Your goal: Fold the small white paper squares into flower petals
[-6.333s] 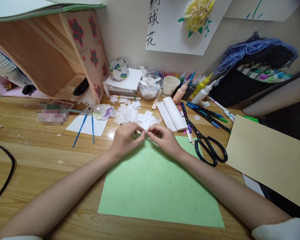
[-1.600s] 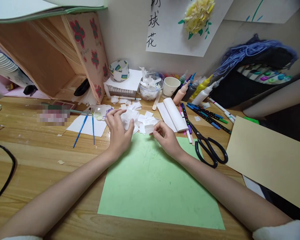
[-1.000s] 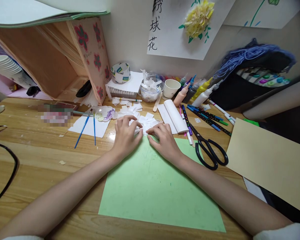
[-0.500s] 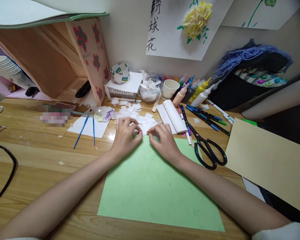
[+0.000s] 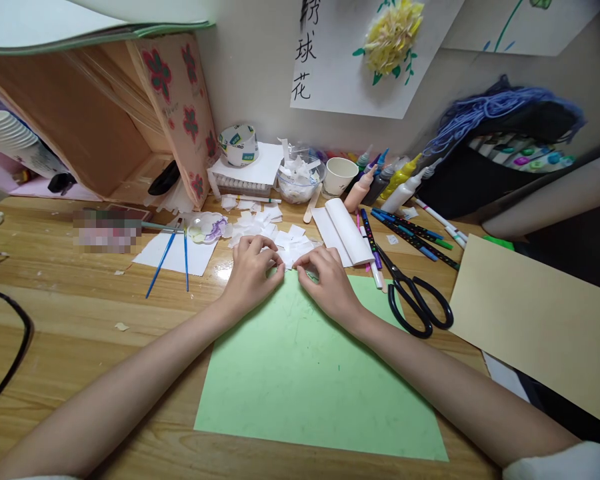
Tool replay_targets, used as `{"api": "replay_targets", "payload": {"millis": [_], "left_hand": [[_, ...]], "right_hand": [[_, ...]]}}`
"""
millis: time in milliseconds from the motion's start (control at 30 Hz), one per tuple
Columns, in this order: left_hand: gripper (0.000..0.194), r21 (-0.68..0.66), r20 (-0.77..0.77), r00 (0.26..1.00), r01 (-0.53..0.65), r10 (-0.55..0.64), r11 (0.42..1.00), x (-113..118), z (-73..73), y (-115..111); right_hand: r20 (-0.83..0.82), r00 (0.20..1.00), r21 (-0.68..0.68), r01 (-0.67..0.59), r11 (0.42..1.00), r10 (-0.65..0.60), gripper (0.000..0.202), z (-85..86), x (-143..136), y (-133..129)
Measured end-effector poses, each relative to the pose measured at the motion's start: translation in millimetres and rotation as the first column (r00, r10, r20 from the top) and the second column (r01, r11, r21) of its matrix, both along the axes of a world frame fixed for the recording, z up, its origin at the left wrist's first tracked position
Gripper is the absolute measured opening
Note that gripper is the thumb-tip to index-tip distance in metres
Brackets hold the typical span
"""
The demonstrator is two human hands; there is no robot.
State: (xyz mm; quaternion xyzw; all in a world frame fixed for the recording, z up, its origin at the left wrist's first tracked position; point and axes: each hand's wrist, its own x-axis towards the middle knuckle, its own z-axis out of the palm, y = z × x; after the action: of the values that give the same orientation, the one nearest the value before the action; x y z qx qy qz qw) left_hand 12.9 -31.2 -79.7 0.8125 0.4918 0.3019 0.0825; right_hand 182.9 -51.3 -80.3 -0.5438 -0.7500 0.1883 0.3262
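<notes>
Left hand (image 5: 250,275) and right hand (image 5: 330,283): fingers pinched shut on one paper square (image 5: 286,264) at far edge of green sheet (image 5: 310,373). Nothing stuck on sheet; pile of squares (image 5: 260,230) beyond it unused.

Black scissors (image 5: 420,303) lie near the wooden desk's (image 5: 55,300) right side, markers (image 5: 410,230) beyond them. Two blue brushes (image 5: 173,257) rest on white paper toward the back left; a paper cup (image 5: 341,176) stands along the back edge.
</notes>
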Motion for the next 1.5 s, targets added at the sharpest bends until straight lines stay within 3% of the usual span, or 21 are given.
{"api": "replay_targets", "payload": {"millis": [167, 367, 533, 1233, 1500], "left_hand": [[0.004, 0.004, 0.09, 0.996, -0.009, 0.008, 1.0, -0.3, 4.1, -0.7], [0.003, 0.05, 0.105, 0.993, 0.055, -0.06, 0.997, -0.1, 7.4, -3.4], [0.002, 0.085, 0.11, 0.992, 0.053, -0.063, 0.995, -0.5, 8.0, -4.4], [0.004, 0.153, 0.06, 0.995, 0.069, -0.079, 0.986, 0.4, 6.9, -7.0], [0.006, 0.066, 0.025, 0.997, 0.076, -0.078, 0.995, 0.4, 6.1, -4.2]], "right_hand": [[-0.035, 0.999, -0.016, -0.005, 1.0, 0.005, 0.005, 0.4, -0.2, 0.4], [-0.217, 0.973, -0.047, -0.09, 0.995, 0.077, 0.005, 0.1, 2.2, 3.2], [-0.319, 0.946, -0.101, -0.089, 0.991, 0.053, 0.009, -1.2, 3.8, 6.0], [-0.382, 0.924, -0.129, -0.081, 0.988, 0.026, 0.011, -2.9, 4.4, 6.7], [-0.403, 0.914, -0.123, -0.095, 0.988, 0.038, 0.009, -4.8, 4.9, 7.9]]}}
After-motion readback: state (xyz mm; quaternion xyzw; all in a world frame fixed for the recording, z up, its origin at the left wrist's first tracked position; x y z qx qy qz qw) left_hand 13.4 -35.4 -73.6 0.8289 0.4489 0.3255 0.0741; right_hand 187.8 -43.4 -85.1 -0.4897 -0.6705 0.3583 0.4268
